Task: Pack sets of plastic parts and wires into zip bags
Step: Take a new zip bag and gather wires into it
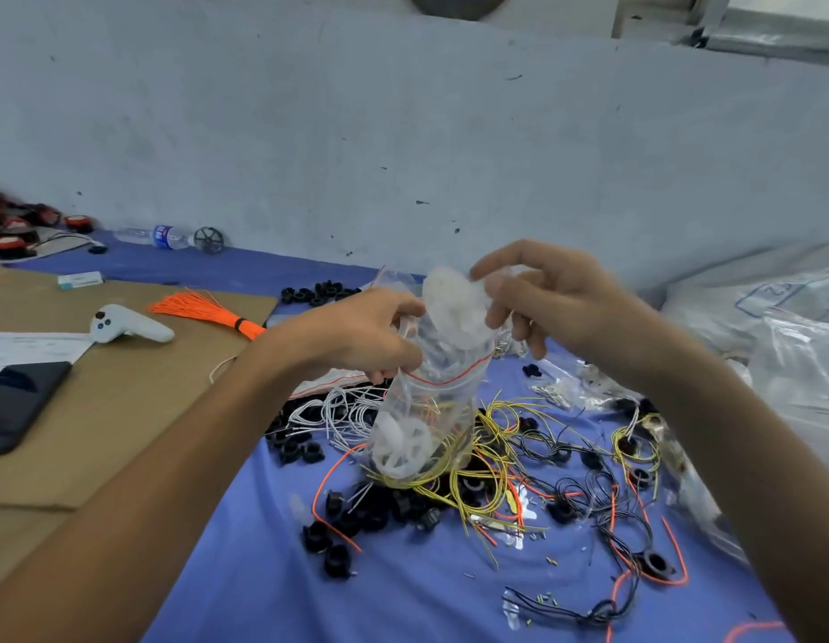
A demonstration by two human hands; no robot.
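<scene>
Above the blue cloth (273, 573), left hand (357, 334) pinches the zip bag (426, 410) mouth; right hand (542, 299) feeds in a white wheel (454, 308). One wheel and wires inside; bag unsealed, loose wires (519, 457) and parts remain.

Centre of the blue cloth (245, 573) is clogged — yellow wires (491, 461), black wires (570, 457) and orange wires (635, 540) tangle around the bag (431, 410), with black parts (338, 531) scattered among them. White wires (338, 410) crowd the bag's left side. Bare cloth at near left and near centre, open for a hand. Right edge is blocked by plastic sacks (784, 345). Left, the cardboard (125, 410) is mostly free, but a phone (18, 401), controller (120, 323) and orange bundle (204, 308) take its far part. Far strip by the wall (403, 132) holds a bottle (157, 236) — gaps either side.
</scene>
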